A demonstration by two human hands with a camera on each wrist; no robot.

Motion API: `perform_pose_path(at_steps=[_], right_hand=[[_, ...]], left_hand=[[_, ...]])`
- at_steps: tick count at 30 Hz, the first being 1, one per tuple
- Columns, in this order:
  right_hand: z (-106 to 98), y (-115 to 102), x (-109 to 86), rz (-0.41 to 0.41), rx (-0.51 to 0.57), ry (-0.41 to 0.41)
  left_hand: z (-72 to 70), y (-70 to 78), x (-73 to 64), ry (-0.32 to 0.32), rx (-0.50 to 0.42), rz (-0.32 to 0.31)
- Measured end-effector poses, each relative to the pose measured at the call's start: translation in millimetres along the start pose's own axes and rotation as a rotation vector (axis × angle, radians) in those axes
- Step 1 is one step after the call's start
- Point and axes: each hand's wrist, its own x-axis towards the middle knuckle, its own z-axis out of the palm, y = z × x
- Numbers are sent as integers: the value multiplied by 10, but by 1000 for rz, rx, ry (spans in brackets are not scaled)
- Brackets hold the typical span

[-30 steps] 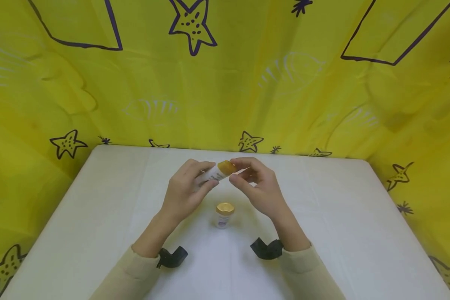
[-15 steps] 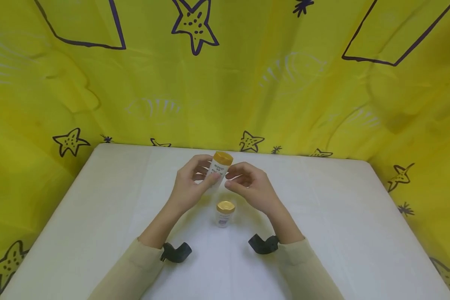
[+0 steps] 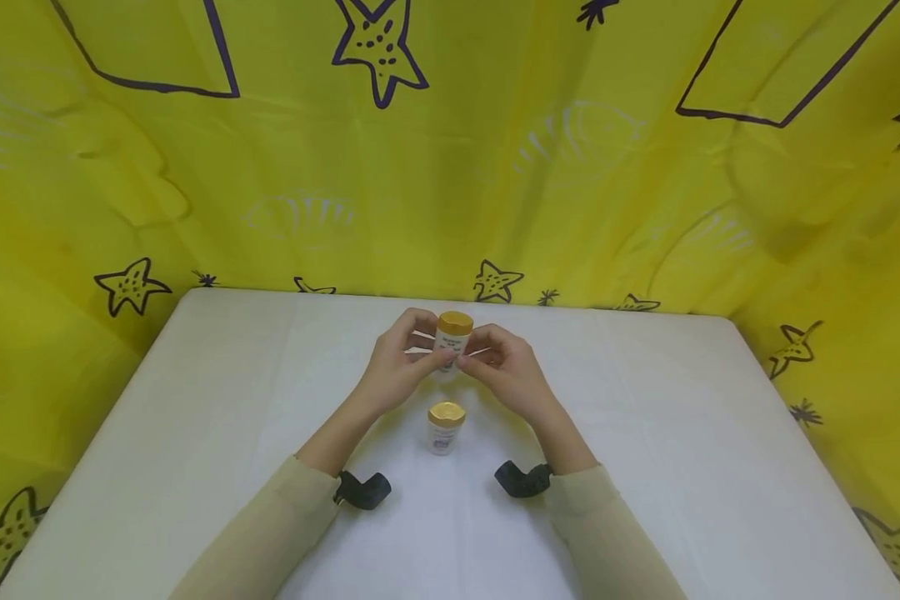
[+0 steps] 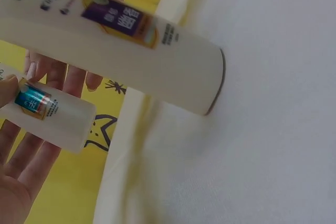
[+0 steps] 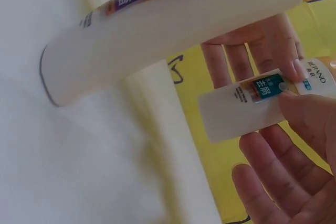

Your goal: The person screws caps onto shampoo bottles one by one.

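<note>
Both hands hold a white shampoo bottle [image 3: 450, 340] with a gold cap, upright above the far half of the table. My left hand [image 3: 399, 368] grips its left side, thumb across the front. From the right, my right hand [image 3: 510, 377] pinches it with thumb and fingers. A teal label on this shampoo bottle [image 5: 231, 114] shows in the right wrist view. Nearer to me, a second shampoo bottle [image 3: 442, 437], also gold-capped, stands upright on the table between the forearms. Its purple label faces me in the left wrist view, where the standing bottle [image 4: 178, 61] looks large.
A white cloth covers the table [image 3: 645, 467]. Behind and beside it hangs a yellow curtain [image 3: 450, 183] with dark star drawings. Black wrist mounts [image 3: 366, 492] stick inward from both sleeves, near the standing bottle.
The held bottle has turned from tilted, cap to the right, to upright with its printed front toward me. The right fingers have moved from the cap to the bottle's body.
</note>
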Motion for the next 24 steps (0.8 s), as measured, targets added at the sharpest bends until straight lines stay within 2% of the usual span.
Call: perform_pose_path(at_steps=[8,12,18,24], right_hand=[[30,136,8,15,0,48],[71,173,12,30,-17,59],[118,189,11,86,-48,37],[125,196,15,102,-54,14]], left_hand=[[29,-88,48,-15,38,10],[26,-143,46,-12,51,-6],[11,-222,0,-6,48,-32],[-16,-258,-35,-23,10,-59]])
